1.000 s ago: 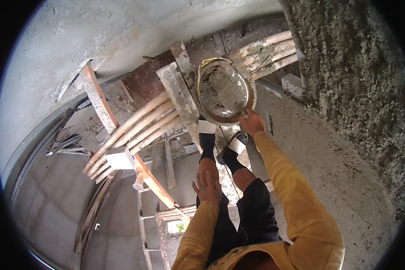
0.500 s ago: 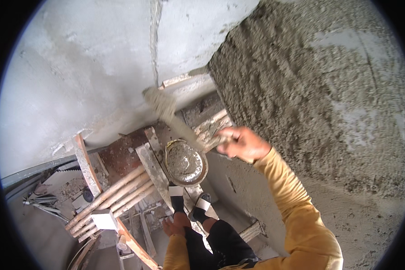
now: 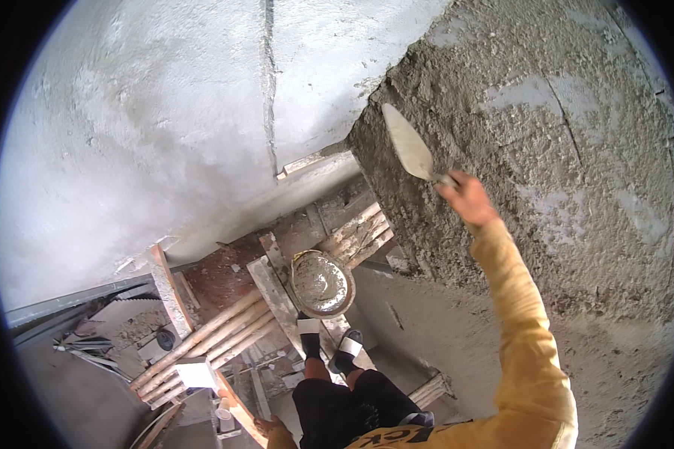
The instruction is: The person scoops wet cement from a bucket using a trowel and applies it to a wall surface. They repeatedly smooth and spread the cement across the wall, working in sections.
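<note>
My right hand is closed around the handle of a pointed trowel. Its pale blade lies flat against, or just off, the rough grey mortar on the right-hand wall, close to the corner. Below, a round bucket of wet mortar stands on the planks in front of my feet. At the lower edge, my left hand hangs beside an upright wooden board; its fingers are too small and partly hidden to read.
A smooth grey wall rises at the left. My feet stand on a narrow plank of a scaffold, next to several wooden poles. Rubble, cables and boards lie lower down at the left. A white block rests near the poles.
My right hand has swung up and right from over the bucket, carrying the trowel to the mortared wall. My left hand has shifted down and left, away from my leg. The view has tilted slightly.
</note>
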The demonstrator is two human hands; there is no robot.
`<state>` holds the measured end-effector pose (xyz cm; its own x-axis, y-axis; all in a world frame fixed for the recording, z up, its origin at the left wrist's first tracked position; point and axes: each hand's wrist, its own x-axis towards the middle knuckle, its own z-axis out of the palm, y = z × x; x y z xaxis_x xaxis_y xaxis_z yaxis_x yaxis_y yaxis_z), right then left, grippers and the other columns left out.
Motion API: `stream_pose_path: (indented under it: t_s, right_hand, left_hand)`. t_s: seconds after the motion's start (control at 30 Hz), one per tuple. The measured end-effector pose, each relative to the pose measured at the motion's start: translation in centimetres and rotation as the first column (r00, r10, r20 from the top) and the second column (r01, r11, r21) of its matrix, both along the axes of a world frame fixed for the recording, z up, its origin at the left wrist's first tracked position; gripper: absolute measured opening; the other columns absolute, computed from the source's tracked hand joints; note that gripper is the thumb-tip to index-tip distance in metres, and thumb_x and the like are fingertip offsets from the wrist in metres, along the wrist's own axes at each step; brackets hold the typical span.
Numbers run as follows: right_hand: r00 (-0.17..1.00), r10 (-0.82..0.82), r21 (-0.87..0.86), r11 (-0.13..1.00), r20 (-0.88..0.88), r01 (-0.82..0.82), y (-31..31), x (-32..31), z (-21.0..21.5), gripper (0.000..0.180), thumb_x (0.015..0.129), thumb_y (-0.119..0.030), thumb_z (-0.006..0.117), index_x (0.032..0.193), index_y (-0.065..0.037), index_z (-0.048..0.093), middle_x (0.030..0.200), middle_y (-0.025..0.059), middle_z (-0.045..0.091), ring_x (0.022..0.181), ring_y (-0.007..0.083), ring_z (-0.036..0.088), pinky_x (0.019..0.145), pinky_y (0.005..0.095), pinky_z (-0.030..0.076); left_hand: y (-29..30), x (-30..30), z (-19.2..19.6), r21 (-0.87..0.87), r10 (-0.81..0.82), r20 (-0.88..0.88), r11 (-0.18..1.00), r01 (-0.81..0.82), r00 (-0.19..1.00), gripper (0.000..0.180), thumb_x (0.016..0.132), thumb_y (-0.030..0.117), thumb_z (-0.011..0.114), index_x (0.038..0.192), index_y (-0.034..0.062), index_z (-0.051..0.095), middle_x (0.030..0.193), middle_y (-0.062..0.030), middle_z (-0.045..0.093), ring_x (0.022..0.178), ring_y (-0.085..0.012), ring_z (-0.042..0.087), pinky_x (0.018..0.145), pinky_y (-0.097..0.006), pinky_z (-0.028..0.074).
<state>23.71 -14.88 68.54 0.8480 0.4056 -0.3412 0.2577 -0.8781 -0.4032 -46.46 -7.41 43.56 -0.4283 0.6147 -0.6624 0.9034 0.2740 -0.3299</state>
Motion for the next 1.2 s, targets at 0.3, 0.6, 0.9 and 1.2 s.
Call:
stream_pose_path:
  t_s: [0.3, 0.6, 0.9, 1.2]
  right_hand:
    - [0.971, -0.154, 0.065, 0.987, 0.184, 0.144, 5.9, 8.3, -10.3, 0.054, 0.080, -0.036, 0.063, 0.117, 0.002, 0.057, 0.111, 0.0248, 0.061, 0.106, 0.0372, 0.058, 0.092, 0.0409, 0.044]
    - [0.945, -0.252, 0.234, 0.951, 0.210, 0.202, 2.7, 4.8, -3.2, 0.049, 0.079, -0.038, 0.060, 0.112, -0.002, 0.059, 0.102, 0.0238, 0.064, 0.099, 0.0380, 0.061, 0.088, 0.0423, 0.046]
    - [0.854, -0.265, 0.107, 0.964, 0.447, 0.243, -6.6, -2.6, 5.1, 0.041, 0.081, -0.034, 0.062, 0.107, -0.001, 0.060, 0.097, 0.0219, 0.065, 0.091, 0.0374, 0.063, 0.082, 0.0428, 0.048]
    - [0.831, 0.164, -0.138, 0.985, 0.532, -0.106, -16.0, -12.6, 18.2, 0.034, 0.081, -0.021, 0.064, 0.108, 0.000, 0.060, 0.092, 0.0169, 0.066, 0.079, 0.0323, 0.066, 0.068, 0.0388, 0.052]
  left_hand:
    - [-1.7, -1.1, 0.9, 0.036, -0.049, 0.177, 0.998, 0.044, 0.983, 0.072, 0.079, 0.024, 0.063, 0.139, 0.0014, 0.029, 0.146, -0.0202, 0.028, 0.137, -0.0332, 0.026, 0.111, -0.042, 0.027]
    - [-0.5, 1.0, 2.7, -0.021, -0.006, 0.182, 1.000, 0.010, 0.983, 0.071, 0.082, 0.030, 0.059, 0.141, 0.0055, 0.028, 0.148, -0.0168, 0.027, 0.137, -0.0319, 0.026, 0.110, -0.044, 0.027]
    - [-2.9, -0.7, -2.3, 0.131, -0.089, 0.297, 0.990, 0.051, 0.951, 0.070, 0.074, 0.032, 0.066, 0.134, 0.0056, 0.040, 0.140, -0.0194, 0.036, 0.131, -0.0356, 0.033, 0.108, -0.047, 0.029]
    - [-3.3, -2.6, -4.0, 0.112, -0.115, 0.352, 0.990, 0.081, 0.929, 0.071, 0.074, 0.040, 0.065, 0.133, 0.0058, 0.044, 0.136, -0.0193, 0.042, 0.130, -0.0346, 0.035, 0.108, -0.045, 0.030]
